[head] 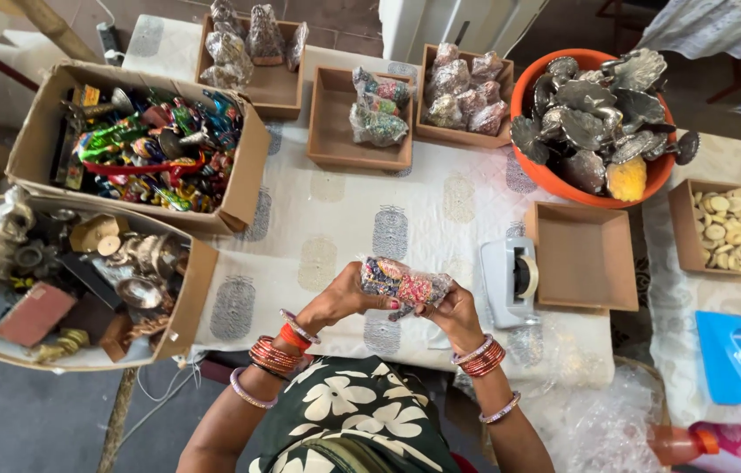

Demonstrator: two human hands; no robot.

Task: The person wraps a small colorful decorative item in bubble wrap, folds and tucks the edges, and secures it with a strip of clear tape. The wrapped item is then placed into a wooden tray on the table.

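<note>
Just above the near edge of the surface (pixel 440 210), both hands are closed on one thing — a small colourful figurine wrapped in clear bubble wrap (pixel 404 282). The left hand (pixel 344 302) grips its left end with fingers curled round it; the right hand (pixel 453 314) pinches the right end from below and behind. Both wrists carry stacks of red and pale bangles.

The surface is covered with a cream cloth printed with grey leaf-like motifs. Just beside the right hand stands a light grey tape dispenser (pixel 510 282), and touching its far side is an empty shallow cardboard tray (pixel 585 256). Further right, a second tray holds small pale round discs (pixel 732 229), and near it, toward the right edge, sits a bright blue dispenser (pixel 734 357). Crumpled clear wrap (pixel 598 420) lies at the lower right, with an orange bottle (pixel 681 443) next to it.

Along the far side, three cardboard trays hold wrapped figurines: one on the left (pixel 252 52), one in the middle (pixel 361 118) with a colourful wrapped piece, and one to the right (pixel 462 92). Beside that last tray, an orange bowl (pixel 554 180) is heaped with silver-coloured metal peacock-shaped pieces — a yellow one lies among them.

To the left, well apart from the hands, two large cardboard boxes stand: the farther one (pixel 138 144) is full of brightly painted figurines, the nearer one (pixel 72 280) holds metal and wooden oddments.
</note>
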